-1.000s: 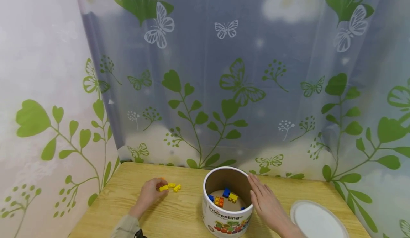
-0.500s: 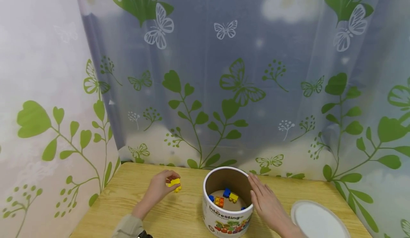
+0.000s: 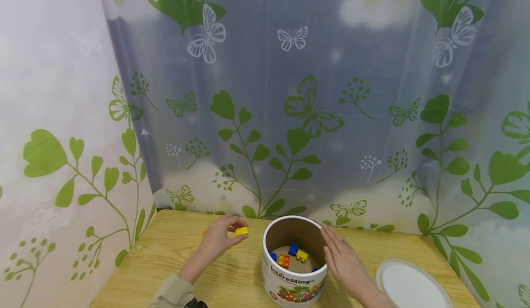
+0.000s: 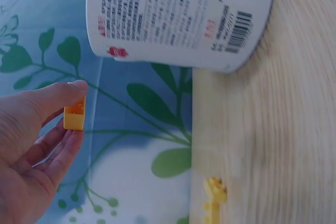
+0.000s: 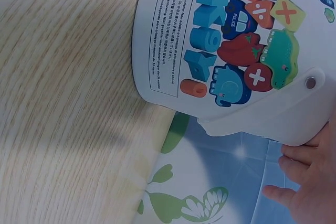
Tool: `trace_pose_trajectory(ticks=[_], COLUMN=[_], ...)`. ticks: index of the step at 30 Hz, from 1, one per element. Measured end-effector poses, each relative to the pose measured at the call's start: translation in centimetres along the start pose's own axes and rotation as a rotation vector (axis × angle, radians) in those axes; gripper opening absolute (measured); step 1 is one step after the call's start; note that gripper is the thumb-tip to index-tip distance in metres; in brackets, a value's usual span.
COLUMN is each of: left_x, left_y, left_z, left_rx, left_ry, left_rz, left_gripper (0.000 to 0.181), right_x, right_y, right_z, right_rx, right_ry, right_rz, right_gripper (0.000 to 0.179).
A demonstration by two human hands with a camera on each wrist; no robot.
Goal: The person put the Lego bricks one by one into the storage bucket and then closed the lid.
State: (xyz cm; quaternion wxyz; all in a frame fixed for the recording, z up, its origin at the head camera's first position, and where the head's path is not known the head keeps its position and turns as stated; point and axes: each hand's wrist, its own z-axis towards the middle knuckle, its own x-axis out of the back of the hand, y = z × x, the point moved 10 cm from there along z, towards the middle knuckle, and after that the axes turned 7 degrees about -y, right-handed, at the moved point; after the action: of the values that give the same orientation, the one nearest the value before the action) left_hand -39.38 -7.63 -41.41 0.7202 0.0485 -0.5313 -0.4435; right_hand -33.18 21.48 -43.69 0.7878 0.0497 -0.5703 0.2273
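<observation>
My left hand pinches a yellow toy brick between thumb and fingers, left of a round white bucket. In the left wrist view the brick shows its hollow underside. More yellow bricks lie on the table, mostly hidden behind the left hand in the head view. A bit of orange shows beside that hand. My right hand rests with straight fingers against the bucket's right rim. Inside the bucket are a yellow brick, an orange-red brick and several blue ones.
A white round lid lies on the wooden table, right of the bucket. The bucket's white handle hangs along its side. A patterned curtain stands along the table's back edge.
My left hand has moved right among the yellow bricks and now holds one nearer the bucket. The right hand stays at the rim.
</observation>
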Motion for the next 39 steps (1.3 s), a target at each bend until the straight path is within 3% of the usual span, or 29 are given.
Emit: trace_pose_trajectory(ticks=[7, 20, 29, 39], left_x=[-1.0, -4.6, -8.0, -10.1], left_y=[2.1, 5.9, 7.8, 9.3], left_z=[1.0, 3.6, 5.2, 6.3], left_rx=[-0.046, -0.122, -0.113, -0.126], left_ry=[-0.008, -0.102, -0.212, -0.248], left_rz=[-0.037, -0.085, -0.101, -0.071], left_gripper=[0.023, 0.021, 0.018, 0.021], right_x=[0.0, 0.1, 0.0, 0.0], right_y=[0.1, -0.2, -0.1, -0.1], right_z=[0.0, 0.1, 0.1, 0.2], right_rx=[0.006, 0.021, 0.017, 0.004], right_ry=[0.016, 0.005, -0.015, -0.032], right_rz=[-0.028, -0.064, -0.064, -0.062], right_gripper=[0.048, 0.048, 0.048, 0.047])
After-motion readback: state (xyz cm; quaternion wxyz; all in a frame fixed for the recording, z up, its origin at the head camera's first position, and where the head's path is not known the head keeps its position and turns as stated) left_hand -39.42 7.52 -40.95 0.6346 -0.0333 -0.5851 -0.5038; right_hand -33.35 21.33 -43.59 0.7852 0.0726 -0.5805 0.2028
